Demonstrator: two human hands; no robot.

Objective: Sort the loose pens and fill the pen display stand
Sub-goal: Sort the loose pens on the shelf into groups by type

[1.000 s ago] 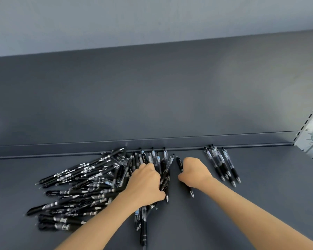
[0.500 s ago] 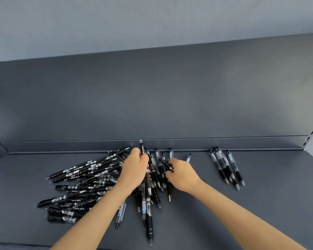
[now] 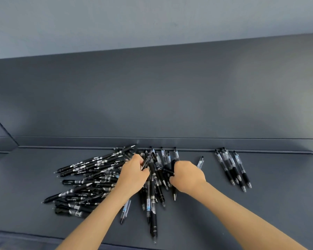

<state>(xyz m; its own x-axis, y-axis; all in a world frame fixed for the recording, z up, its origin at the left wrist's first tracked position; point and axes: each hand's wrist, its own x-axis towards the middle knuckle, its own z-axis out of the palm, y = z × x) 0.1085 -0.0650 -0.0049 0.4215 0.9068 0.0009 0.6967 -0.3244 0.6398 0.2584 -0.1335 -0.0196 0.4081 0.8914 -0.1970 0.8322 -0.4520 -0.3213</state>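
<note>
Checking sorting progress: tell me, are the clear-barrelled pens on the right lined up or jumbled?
Lined up: the clear-barrelled pens lie side by side, tips toward the camera, apart from the black pile.

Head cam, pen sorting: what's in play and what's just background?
In play:
- big pen pile
- sorted pen group on the right
- single clear pen
- left hand, closed on a pen
- right hand, closed on a pen

Background:
- shelf surface
- back panel
- wall

Pen pile (image 3: 90, 179) blocks left; shelf (image 3: 278, 204) right open.
</note>
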